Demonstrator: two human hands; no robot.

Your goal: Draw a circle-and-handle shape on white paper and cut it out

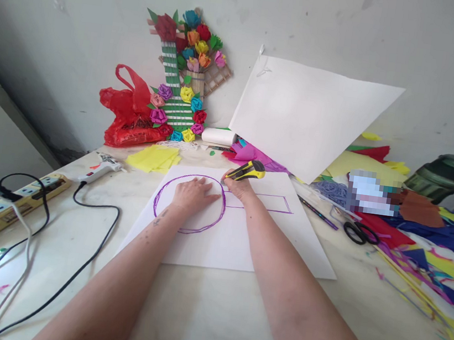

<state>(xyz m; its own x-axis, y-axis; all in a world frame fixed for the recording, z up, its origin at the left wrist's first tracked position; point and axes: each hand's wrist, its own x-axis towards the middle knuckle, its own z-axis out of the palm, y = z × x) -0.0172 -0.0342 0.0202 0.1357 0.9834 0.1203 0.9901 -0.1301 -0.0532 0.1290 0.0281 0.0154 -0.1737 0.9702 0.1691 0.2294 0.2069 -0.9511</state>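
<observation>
A white board (216, 249) lies flat on the table, with a purple circle and a long rectangle joined to its right side drawn on it. My left hand (193, 194) rests inside the circle, fingers spread and pressed flat on the board. In my right hand (238, 185) is a yellow and black utility knife (247, 170), its front end down at the circle's upper right edge, close to where the rectangle begins. The blade tip is too small to make out clearly.
Behind the board stand a paper-flower decoration (180, 97), a red plastic bag (131, 118) and a leaning white sheet (300, 118). Yellow paper (153, 158), a glue gun (99, 170) and a power strip (27, 191) are left. Right lie a purple marker (317, 212), scissors (360, 233) and coloured scraps.
</observation>
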